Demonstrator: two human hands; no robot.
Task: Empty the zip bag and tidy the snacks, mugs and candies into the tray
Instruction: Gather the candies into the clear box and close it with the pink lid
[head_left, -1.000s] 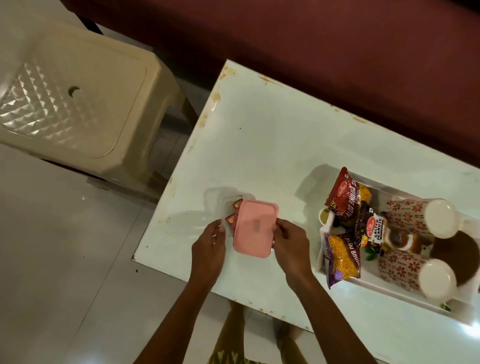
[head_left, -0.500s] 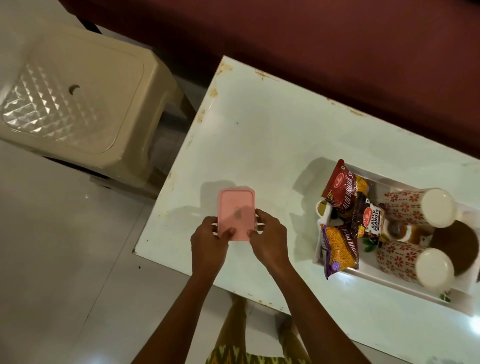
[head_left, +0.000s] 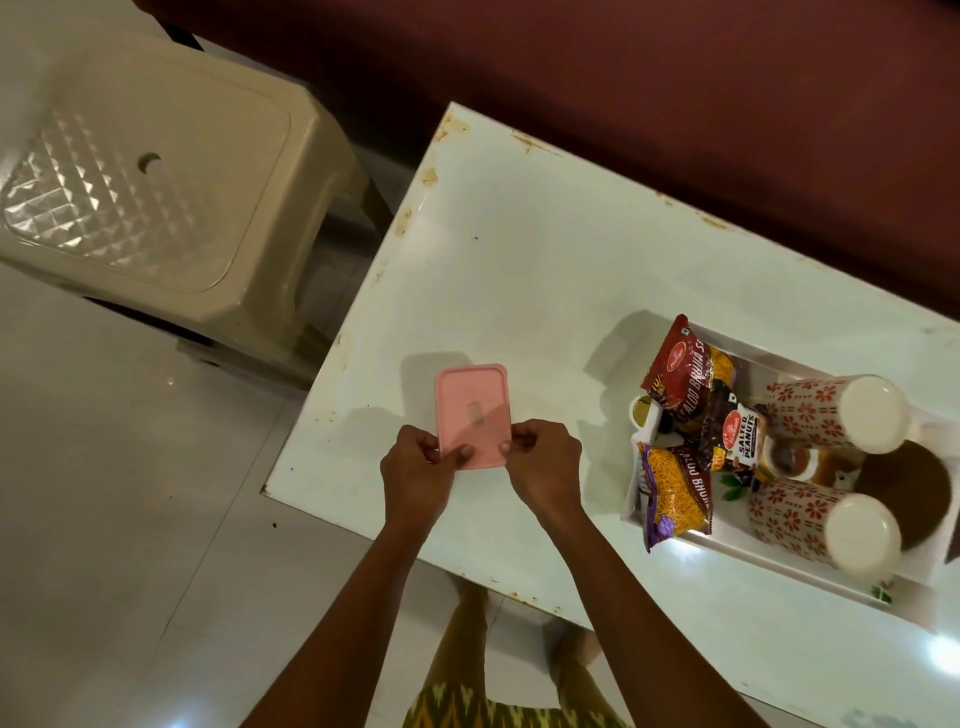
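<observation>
A white table (head_left: 519, 270) with rust-stained edges stands on a glossy pale tiled floor (head_left: 104, 519) that glints with small light reflections. Off its far left corner sits a beige plastic stool (head_left: 156, 171). A dark maroon surface (head_left: 623, 78) runs along its far edge.

- A home, most likely a living room
- A low white desk (head_left: 519, 270) with rust-spotted, chipped edges stands on glossy pale floor tiles (head_left: 104, 519)
- A beige plastic stool (head_left: 156, 171) sits just beside it
- A dark maroon sofa or bed edge (head_left: 623, 78) runs along the desk's far side
- Household snacks (head_left: 685, 369) and floral mugs (head_left: 831, 410) fill a white tray (head_left: 727, 551)
</observation>
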